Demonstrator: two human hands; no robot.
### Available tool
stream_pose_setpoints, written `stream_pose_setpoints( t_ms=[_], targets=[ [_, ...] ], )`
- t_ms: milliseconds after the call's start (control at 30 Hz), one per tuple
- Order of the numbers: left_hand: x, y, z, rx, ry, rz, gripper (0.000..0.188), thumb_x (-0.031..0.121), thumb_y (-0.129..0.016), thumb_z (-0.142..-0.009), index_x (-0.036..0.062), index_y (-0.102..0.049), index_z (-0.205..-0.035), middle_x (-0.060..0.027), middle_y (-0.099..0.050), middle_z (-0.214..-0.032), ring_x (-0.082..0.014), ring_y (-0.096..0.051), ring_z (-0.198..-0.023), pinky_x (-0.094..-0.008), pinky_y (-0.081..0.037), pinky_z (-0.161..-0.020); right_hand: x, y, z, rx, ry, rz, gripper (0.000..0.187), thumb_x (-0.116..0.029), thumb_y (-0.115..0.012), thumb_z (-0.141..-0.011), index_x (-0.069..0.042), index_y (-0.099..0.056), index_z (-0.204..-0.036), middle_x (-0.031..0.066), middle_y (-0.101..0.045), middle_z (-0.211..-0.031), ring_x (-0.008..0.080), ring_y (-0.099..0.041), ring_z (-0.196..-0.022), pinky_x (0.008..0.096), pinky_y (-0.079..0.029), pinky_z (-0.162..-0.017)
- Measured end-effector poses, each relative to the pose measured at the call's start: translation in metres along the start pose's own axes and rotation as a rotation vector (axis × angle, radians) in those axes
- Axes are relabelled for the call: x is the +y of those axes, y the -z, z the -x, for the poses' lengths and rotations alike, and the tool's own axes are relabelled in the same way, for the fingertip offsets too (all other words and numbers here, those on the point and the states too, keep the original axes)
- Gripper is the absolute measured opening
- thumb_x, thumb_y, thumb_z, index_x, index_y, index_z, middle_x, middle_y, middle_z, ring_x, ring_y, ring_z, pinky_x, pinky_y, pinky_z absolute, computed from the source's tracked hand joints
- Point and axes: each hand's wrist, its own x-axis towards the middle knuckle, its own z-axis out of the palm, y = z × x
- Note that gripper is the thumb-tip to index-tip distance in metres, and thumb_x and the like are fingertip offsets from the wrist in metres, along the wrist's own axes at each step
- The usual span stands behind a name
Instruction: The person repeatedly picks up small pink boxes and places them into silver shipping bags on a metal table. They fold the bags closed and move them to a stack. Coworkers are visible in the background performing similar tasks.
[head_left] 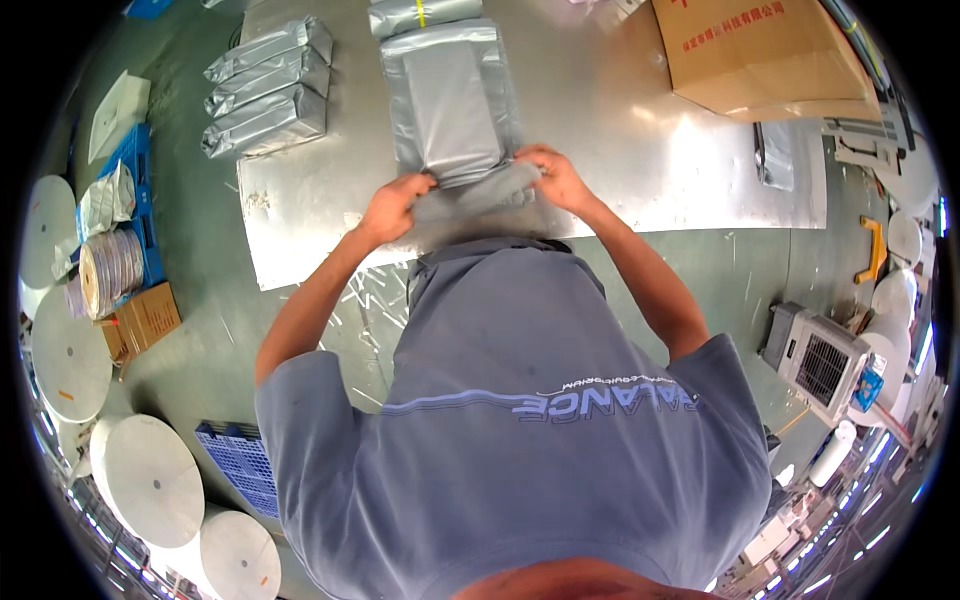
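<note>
A silver-grey plastic bag [447,105] lies lengthwise on the metal table in front of me, with a flat, raised bulk inside it. Its near end is gathered into creases and a loose flap. My left hand [397,208] pinches the left corner of that end, fingers closed on the film. On the opposite corner, my right hand [556,178] grips the film too, its fingers bent round the edge. Beyond the bag lies a silver bundle [425,14] with a yellow strap, partly cut off by the picture's top.
Several packed silver bags [268,90] are stacked at the left of the metal table [640,190]. A cardboard box [765,60] stands at the far right, near a small silver pouch [775,158]. Large white rolls [150,480] and a blue pallet [238,465] occupy the floor at left.
</note>
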Motion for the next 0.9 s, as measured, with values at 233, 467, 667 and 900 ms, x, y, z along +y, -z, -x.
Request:
stream_pose_setpoints(
  t_ms=[233, 467, 667, 900],
  targets=[
    [-0.024, -0.055, -0.045, 0.56, 0.736, 0.644, 0.028, 0.031, -0.06, -0.102, 0.0043, -0.069, -0.108, -0.0066, -0.069, -0.093, -0.0183, -0.061, -0.079, -0.0362, -0.052, -0.07, 0.036, -0.05, -0.057, 0.165, -0.558, 0.211, 0.028, -0.019, -0.071, -0.092, -0.001, -0.069, -0.114, 0.0155, -0.076, -0.1, 0.0319, -0.072, -0.086, 0.0396, -0.057, -0.084],
    [-0.043, -0.003, -0.052, 0.441, 0.837, 0.631, 0.092, 0.065, -0.078, -0.081, -0.0102, -0.059, -0.13, -0.022, -0.064, -0.13, -0.0255, -0.059, -0.119, -0.0407, -0.048, -0.101, -0.011, -0.071, -0.06, -0.07, -0.145, 0.555, 0.07, -0.016, -0.07, -0.082, -0.015, -0.047, -0.148, 0.0205, -0.068, -0.125, 0.0424, -0.069, -0.106, 0.0495, -0.056, -0.094],
    [-0.018, 0.154, 0.015, 0.254, 0.434, -0.531, 0.091, 0.016, -0.093, -0.062, 0.0083, -0.051, -0.142, -0.0167, -0.058, -0.13, -0.0384, -0.058, -0.12, -0.0468, -0.048, -0.103, -0.012, 0.023, -0.148, -0.039, 0.117, 0.715, 0.048, -0.034, -0.069, -0.091, -0.022, -0.063, -0.137, 0.0131, -0.064, -0.13, 0.0334, -0.067, -0.113, 0.0465, -0.057, -0.093],
    [-0.112, 0.238, 0.05, 0.252, 0.421, -1.084, 0.064, 0.002, -0.064, -0.084, 0.0104, -0.051, -0.146, -0.0115, -0.055, -0.142, -0.033, -0.052, -0.131, -0.0473, -0.037, -0.117, 0.004, 0.229, -0.403, 0.422, 0.048, 1.262, 0.059, -0.044, -0.07, -0.088, -0.01, -0.062, -0.136, 0.0233, -0.059, -0.134, 0.0427, -0.057, -0.122, 0.0558, -0.051, -0.096]
  ],
)
